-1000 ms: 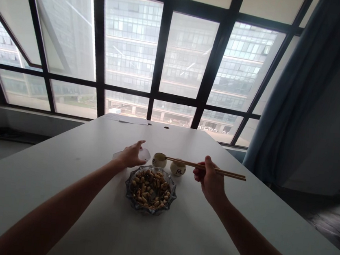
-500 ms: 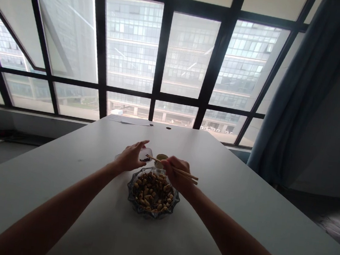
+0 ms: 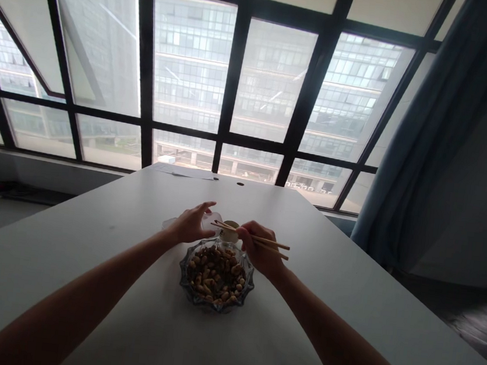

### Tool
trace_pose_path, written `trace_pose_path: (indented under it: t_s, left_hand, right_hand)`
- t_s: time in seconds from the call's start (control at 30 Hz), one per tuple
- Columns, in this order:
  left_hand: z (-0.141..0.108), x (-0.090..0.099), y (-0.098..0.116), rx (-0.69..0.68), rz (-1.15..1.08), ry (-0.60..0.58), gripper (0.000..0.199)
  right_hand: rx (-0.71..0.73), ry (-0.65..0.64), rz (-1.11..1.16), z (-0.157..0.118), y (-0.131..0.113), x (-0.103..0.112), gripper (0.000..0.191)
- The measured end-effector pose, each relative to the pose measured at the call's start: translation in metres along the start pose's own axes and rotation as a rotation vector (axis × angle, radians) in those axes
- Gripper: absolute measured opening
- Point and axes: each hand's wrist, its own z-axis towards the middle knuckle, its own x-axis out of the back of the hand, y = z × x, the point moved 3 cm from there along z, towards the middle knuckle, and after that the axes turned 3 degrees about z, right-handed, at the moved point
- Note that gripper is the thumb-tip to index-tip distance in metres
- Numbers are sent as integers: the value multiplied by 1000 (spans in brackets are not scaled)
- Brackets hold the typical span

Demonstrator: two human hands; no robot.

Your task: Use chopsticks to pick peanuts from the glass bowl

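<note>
My left hand [image 3: 189, 225] is closed around a small clear plastic container [image 3: 209, 221], its thumb low and its fingers at the top. A pair of wooden chopsticks [image 3: 272, 246] is gripped in my right hand [image 3: 260, 244]. Their tips reach left to the container's opening, with a tiny dark bit near them that I cannot make out. Just below both hands sits a scalloped glass bowl [image 3: 185, 284] of peanuts in shells [image 3: 215, 273], mixed with darker pieces. Behind the bowl stands a small pale cup [image 3: 229, 233], partly covered by the chopsticks and my right hand.
A clear plastic piece [image 3: 169, 221] lies left of my left hand on the white table [image 3: 132, 310]. White paper [image 3: 183, 171] rests at the table's far edge, near two dark round holes. Windows rise beyond, and a blue-grey curtain [image 3: 405, 154] hangs at the right.
The dark bits seen in the container's lower part no longer show there. The chopsticks have shifted slightly and their rear ends are wider apart. Both hands stay nearly in place.
</note>
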Motion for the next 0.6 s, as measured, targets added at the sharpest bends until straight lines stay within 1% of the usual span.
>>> trace_pose_path:
  t_s: [0.07, 0.1, 0.2, 0.3, 0.4, 0.47, 0.53, 0.6]
  left_hand:
    - [-1, 0, 3, -12, 5, -4, 86]
    - [-2, 0, 4, -15, 13, -9, 85]
    - [-5, 1, 5, -7, 40, -23, 81]
    - [-5, 2, 3, 6, 56, -22, 80]
    - [-3, 0, -1, 32, 76, -25, 79]
    - [0, -2, -4, 66, 110, -69, 77]
    - [2, -5, -8, 119, 157, -144, 74]
    - [4, -5, -11, 156, 186, -210, 73]
  right_hand:
    - [46, -52, -79, -1, 0, -5, 40]
    - [54, -58, -106, -2, -1, -7, 40]
    - [20, -34, -118, -3, -3, -11, 40]
    - [-21, -6, -73, -3, -7, -11, 42]
    - [-85, 80, 48, -4, -10, -4, 47]
    - [-163, 115, 154, -3, -11, 4, 53]
    - [-256, 113, 221, -3, -13, 15, 60]
    - [-344, 58, 226, -2, -19, 27, 64]
